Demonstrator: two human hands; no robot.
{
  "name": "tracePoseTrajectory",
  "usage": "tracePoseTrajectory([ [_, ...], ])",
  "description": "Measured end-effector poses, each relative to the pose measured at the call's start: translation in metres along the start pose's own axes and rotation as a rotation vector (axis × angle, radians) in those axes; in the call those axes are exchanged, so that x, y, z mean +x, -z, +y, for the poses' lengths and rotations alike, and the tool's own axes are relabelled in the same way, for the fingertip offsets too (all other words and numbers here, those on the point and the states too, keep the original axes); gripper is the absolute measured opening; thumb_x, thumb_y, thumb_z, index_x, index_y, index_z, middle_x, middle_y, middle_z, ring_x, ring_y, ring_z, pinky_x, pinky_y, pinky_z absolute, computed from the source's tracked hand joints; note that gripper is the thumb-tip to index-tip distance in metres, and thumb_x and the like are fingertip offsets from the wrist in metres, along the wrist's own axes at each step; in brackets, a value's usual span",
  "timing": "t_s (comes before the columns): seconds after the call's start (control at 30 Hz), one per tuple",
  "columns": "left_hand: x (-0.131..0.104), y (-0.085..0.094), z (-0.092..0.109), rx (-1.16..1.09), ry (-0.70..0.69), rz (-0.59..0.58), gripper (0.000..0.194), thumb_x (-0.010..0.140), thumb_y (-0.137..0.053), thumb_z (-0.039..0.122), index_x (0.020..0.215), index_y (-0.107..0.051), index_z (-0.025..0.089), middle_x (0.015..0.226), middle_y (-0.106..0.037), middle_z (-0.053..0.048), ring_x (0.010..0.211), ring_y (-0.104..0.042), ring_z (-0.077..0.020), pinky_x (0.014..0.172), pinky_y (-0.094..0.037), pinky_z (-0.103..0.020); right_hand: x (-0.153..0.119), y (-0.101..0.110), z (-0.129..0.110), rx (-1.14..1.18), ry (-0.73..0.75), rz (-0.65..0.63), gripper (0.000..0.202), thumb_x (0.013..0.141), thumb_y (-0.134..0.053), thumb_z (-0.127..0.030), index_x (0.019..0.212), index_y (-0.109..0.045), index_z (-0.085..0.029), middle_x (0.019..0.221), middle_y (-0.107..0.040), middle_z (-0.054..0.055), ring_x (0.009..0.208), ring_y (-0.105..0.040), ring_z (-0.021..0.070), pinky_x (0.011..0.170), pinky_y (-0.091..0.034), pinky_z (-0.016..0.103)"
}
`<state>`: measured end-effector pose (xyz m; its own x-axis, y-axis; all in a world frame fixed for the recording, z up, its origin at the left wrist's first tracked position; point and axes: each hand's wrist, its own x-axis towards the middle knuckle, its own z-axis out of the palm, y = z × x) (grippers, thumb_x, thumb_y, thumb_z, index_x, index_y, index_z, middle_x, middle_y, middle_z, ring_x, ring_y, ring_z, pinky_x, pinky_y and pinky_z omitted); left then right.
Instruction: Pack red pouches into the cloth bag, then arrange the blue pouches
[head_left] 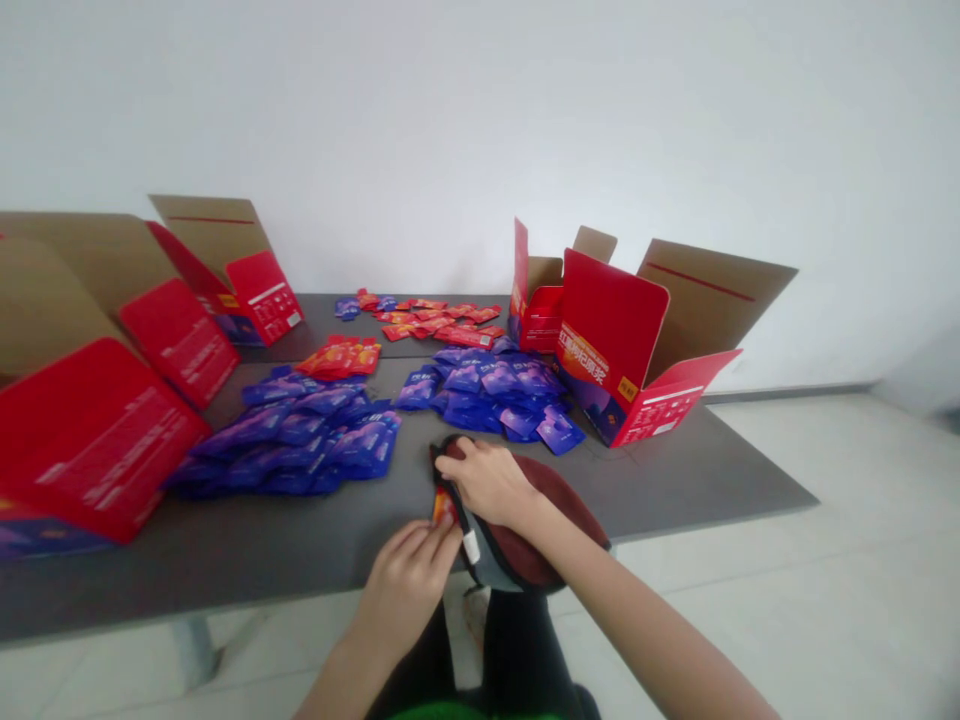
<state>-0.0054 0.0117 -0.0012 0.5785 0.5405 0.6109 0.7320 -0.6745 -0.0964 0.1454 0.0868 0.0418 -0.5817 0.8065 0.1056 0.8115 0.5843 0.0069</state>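
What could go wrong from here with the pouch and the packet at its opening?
Snag: the small flat orange-red packet at the left hand might catch on the black-edged opening of the soft maroon-and-grey pouch.
Slip: in this view the pouch reaches past the front edge of the flat dark-grey tabletop; if the right hand loosens, it could drop.

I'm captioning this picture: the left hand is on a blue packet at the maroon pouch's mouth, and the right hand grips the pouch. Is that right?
Not quite: the packet is red-orange, not blue, as the head view shows. The left hand is on it at the mouth of the maroon pouch, and the right hand grips the pouch.
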Motion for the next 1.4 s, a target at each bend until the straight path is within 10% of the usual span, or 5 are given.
tracePoseTrajectory([
  [0.3,0.02,0.009,0.02,0.053,0.123,-0.328,0.023,0.069,-0.049,-0.004,0.07,-0.063,0.015,0.066,-0.065,-0.004,0.062,-0.061,-0.0189,0.064,-0.053,-0.033,-0.019,0.025,-0.011,0.019,-0.054,0.134,0.024,0.093,-0.032,-0.033,0.103,-0.054,-0.027,0.101,-0.053,0.005,0.086,-0.053,0.0182,0.068,-0.039,0.027],
  [0.67,0.025,0.009,0.014,0.012,0.021,-0.307,0.029,0.073,-0.05,-0.001,0.095,-0.061,0.015,0.084,-0.068,-0.005,0.072,-0.063,-0.0183,0.068,-0.052,-0.032,-0.009,0.001,0.022,-0.032,-0.144,-0.017,0.024,0.093,-0.032,-0.028,0.105,-0.052,-0.026,0.099,-0.054,0.006,0.076,-0.056,0.0161,0.06,-0.038,0.025],
  [0.8,0.026,0.026,-0.001,0.026,-0.004,-0.135,0.026,0.078,-0.045,0.002,0.092,-0.061,0.016,0.073,-0.068,-0.002,0.061,-0.061,-0.0161,0.061,-0.051,-0.03,-0.021,0.005,0.028,0.033,-0.189,0.193,0.023,0.093,-0.034,-0.029,0.098,-0.056,-0.023,0.096,-0.056,0.006,0.077,-0.055,0.0161,0.064,-0.04,0.026],
  [1.1,0.061,0.073,-0.115,0.431,0.254,0.309,0.021,0.088,-0.047,0.027,0.095,-0.065,0.02,0.075,-0.07,-0.004,0.063,-0.063,-0.0164,0.059,-0.043,-0.026,-0.101,0.0,0.025,0.366,-0.236,0.892,0.017,0.09,-0.039,-0.02,0.092,-0.056,-0.021,0.094,-0.055,0.005,0.082,-0.055,0.0149,0.07,-0.045,0.027],
  [1.4,0.115,0.033,-0.252,0.609,0.531,-0.124,0.041,0.093,-0.028,0.037,0.108,-0.058,0.013,0.076,-0.066,-0.01,0.065,-0.059,-0.019,0.057,-0.038,-0.027,-0.101,-0.03,0.023,0.242,-0.233,0.976,0.018,0.084,-0.044,-0.016,0.093,-0.059,-0.021,0.094,-0.059,0.008,0.084,-0.058,0.0175,0.067,-0.05,0.029],
])
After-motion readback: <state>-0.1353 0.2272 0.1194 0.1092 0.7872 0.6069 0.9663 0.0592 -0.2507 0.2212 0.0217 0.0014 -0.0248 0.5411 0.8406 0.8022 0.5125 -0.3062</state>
